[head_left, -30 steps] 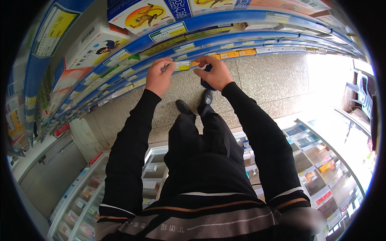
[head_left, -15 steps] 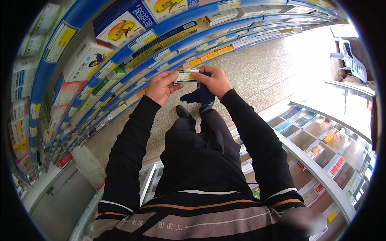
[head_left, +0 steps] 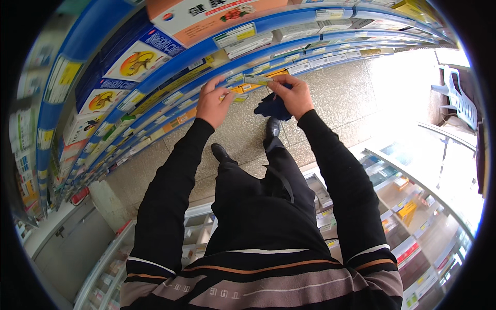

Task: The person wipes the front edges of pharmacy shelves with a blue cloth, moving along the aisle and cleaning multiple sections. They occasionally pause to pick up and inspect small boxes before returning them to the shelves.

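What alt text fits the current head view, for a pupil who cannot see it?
The left hand pinches a label, while the right hand holds a second label and a blue cloth. Beyond are blue-edged shelves of boxes; black shoes stand on a speckled floor.

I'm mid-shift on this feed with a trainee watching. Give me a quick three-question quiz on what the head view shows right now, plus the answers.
1. Multiple choice: which side has the dark blue cloth?
a) left
b) right
c) neither

2. True or false: a pale plastic chair shows toward the right of the picture.

3. Count: how many small label cards are at the person's fingertips?

Key:
1. b: the cloth hangs at the right hand.
2. True.
3. Two: one at the right hand, one at the left hand.
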### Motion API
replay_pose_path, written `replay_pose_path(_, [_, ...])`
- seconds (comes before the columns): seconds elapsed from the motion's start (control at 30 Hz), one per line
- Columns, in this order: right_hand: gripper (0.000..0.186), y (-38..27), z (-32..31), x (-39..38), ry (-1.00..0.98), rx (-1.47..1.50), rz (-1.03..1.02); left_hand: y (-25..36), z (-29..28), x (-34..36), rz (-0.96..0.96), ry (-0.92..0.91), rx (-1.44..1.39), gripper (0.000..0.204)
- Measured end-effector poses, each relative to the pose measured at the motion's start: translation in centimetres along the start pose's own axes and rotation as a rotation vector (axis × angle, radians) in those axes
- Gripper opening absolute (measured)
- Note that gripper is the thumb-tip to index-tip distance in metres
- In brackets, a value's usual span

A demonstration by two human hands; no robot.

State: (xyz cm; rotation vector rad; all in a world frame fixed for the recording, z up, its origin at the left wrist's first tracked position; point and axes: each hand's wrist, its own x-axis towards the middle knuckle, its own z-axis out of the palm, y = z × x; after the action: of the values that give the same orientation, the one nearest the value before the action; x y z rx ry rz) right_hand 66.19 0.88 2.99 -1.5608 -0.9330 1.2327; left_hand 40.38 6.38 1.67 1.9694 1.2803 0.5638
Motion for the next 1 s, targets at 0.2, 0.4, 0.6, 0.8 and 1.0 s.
replay_pose_path(0.2, [0.027,-1.0,-4.4,5.2,-0.092,-0.262,-0.129,3.4,5.1,4.4,0.016,0.094,0.427,0.013])
replay_pose_path(0.4, [0.025,-1.2,-4.2,8.2,-0.102,-0.342,-0.189,5.1,6.2,5.2,-0.068,0.104,0.481,0.011])
replay_pose_path(0.6, [0.022,-0.9,-1.4,9.8,-0.131,-0.460,-0.252,5.3,7.2,3.4,-0.057,0.094,0.534,0.014])
replay_pose_path(0.8, [0.029,-0.8,0.0,9.6,-0.026,-0.599,-0.156,5.3,6.9,3.3,-0.055,0.112,0.506,0.012])
replay_pose_path(1.0, [0.029,0.7,-1.7,7.2,0.025,-0.415,-0.244,5.0,6.0,3.9,-0.040,0.127,0.384,0.011])
